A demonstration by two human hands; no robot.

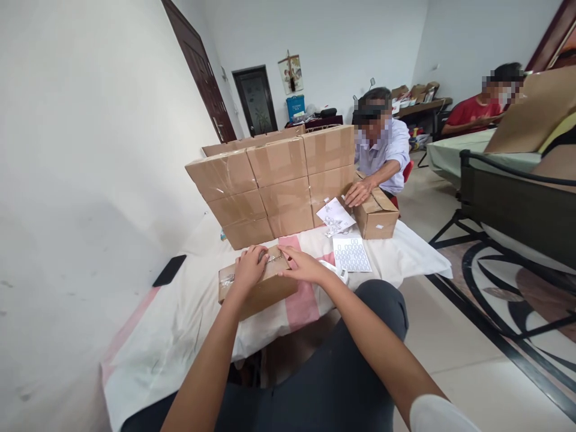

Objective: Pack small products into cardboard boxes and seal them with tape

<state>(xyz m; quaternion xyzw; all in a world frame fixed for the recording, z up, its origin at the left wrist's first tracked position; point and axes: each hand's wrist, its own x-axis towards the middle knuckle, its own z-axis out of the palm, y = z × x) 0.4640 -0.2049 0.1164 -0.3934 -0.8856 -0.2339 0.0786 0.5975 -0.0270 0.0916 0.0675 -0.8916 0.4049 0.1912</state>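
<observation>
A small cardboard box (pixel 270 295) with clear tape along its top sits on the cloth in front of me. My left hand (pixel 251 266) rests on the box's top, its fingers slightly bent near the taped seam. At the box's right end, my right hand (pixel 300 264) touches the top and side, with thumb and fingers apart. Shiny crumpled tape (pixel 228 280) shows at the left end. Just beyond my right hand lies a white object (pixel 336 272), partly hidden by my forearm. A printed sheet (pixel 352 255) with rows of small boxes is beside it.
Behind my box stands a wall of stacked cardboard boxes (pixel 283 186). A black phone (pixel 170 270) lies left on the cloth (pixel 189 324). Across the table, a co-worker's hand (pixel 361 191) is at another box (pixel 380 222), near a white paper (pixel 335 214). Another person sits farther right.
</observation>
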